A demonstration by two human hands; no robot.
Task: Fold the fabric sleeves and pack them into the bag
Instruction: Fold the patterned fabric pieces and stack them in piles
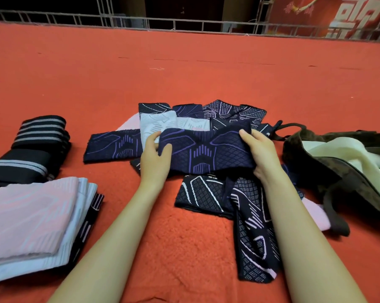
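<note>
1. Centre frame: left hand [155, 157] and right hand [260, 154] each grip an end of a navy diamond-knit sleeve [206, 153] with purple lines, above the loose sleeve pile [208, 194].
2. Right edge: a dark brown bag [346, 178] lies open on red carpet [184, 73]; folded pastel stack [31, 221] sits lower left.

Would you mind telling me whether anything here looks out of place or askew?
Nothing looks damaged. The unfolded sleeves lie in a loose, overlapping heap, one trailing toward the camera, unlike the neat folded stacks at left. The dark bag lies slumped on its side with pale cloth spilling from its mouth.
</note>
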